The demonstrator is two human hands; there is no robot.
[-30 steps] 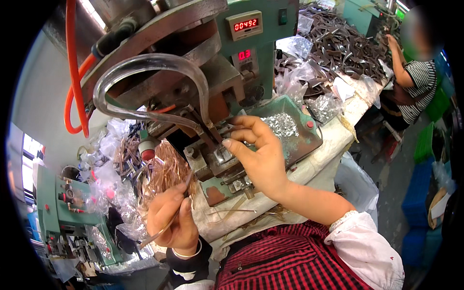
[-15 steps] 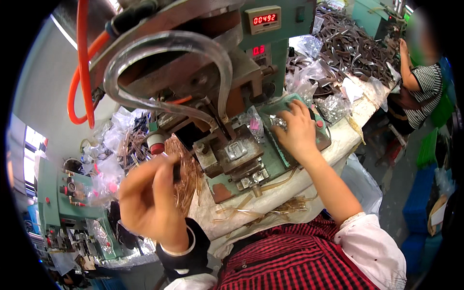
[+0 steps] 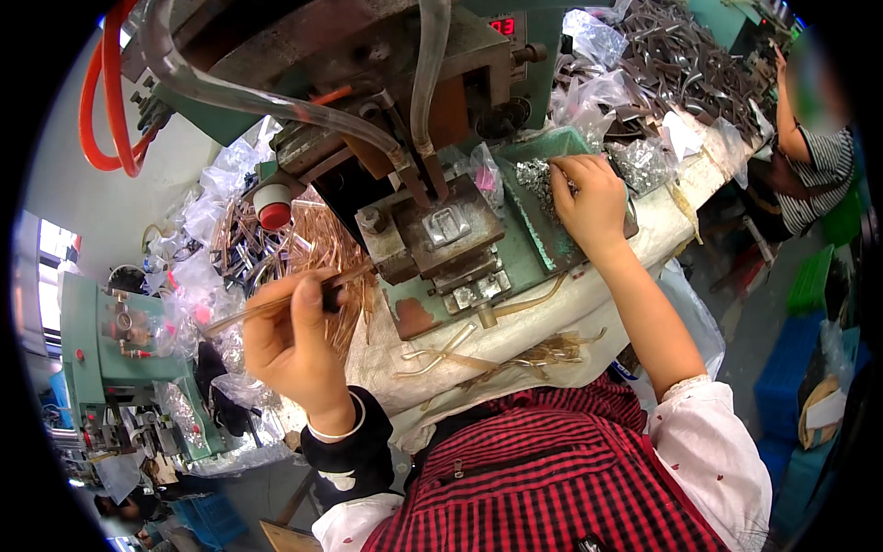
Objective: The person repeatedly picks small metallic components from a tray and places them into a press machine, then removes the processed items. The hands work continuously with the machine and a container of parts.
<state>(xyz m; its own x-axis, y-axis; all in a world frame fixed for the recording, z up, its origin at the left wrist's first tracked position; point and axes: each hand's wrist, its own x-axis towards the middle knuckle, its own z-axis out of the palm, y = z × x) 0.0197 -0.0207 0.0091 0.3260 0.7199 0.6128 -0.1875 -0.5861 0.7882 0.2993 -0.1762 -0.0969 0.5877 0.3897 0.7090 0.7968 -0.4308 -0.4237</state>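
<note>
My left hand (image 3: 299, 354) is closed on a thin brown strip (image 3: 253, 311), pinched between thumb and fingers. The strip's one end points toward the press, left of its metal die block (image 3: 448, 224). On the block lies a small silvery plate with a raised rectangular shape. My right hand (image 3: 591, 204) reaches into a green tray (image 3: 543, 241) to the right of the press, its fingers curled at a heap of small shiny metal parts (image 3: 533, 175). Whatever is between those fingertips is hidden.
Long brown strips (image 3: 317, 244) lie in a bundle left of the press, near a red button (image 3: 274, 215). Loose strips (image 3: 543, 354) rest on the white cloth in front. Dark curved pieces (image 3: 681, 69) are heaped at far right, where another person (image 3: 814, 175) works.
My left hand now shows a brown strip in its grip, angled toward the press. The right hand has curled its fingers at the metal parts. The view has shifted.
</note>
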